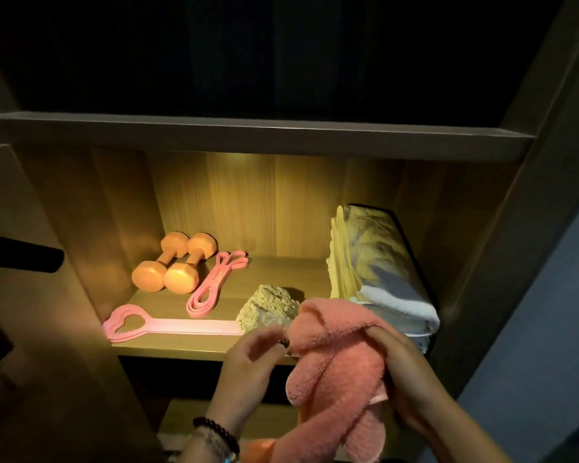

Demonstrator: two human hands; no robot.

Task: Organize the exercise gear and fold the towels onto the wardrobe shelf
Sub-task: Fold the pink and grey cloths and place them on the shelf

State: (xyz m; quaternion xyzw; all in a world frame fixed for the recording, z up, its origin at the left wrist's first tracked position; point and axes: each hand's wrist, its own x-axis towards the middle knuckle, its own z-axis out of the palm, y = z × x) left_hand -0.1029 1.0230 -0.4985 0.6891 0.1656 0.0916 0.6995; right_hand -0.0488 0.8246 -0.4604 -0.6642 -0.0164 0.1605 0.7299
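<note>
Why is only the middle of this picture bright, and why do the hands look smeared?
In the head view, a warm light under the upper board lights only the shelf with the dumbbells; all around stays dark. The left hand by the pink towel looks motion-blurred; the wide lens bends the edges.

Open room is left mid-shelf [274, 272], behind the grey towel [268, 311]. The left is taken by dumbbells [173, 262] and pink bands [214, 282], the right by stacked towels [378, 262].

dark rod [20, 254] at left, beaded bracelet [218, 432], blue wall [549, 329] at right
</note>
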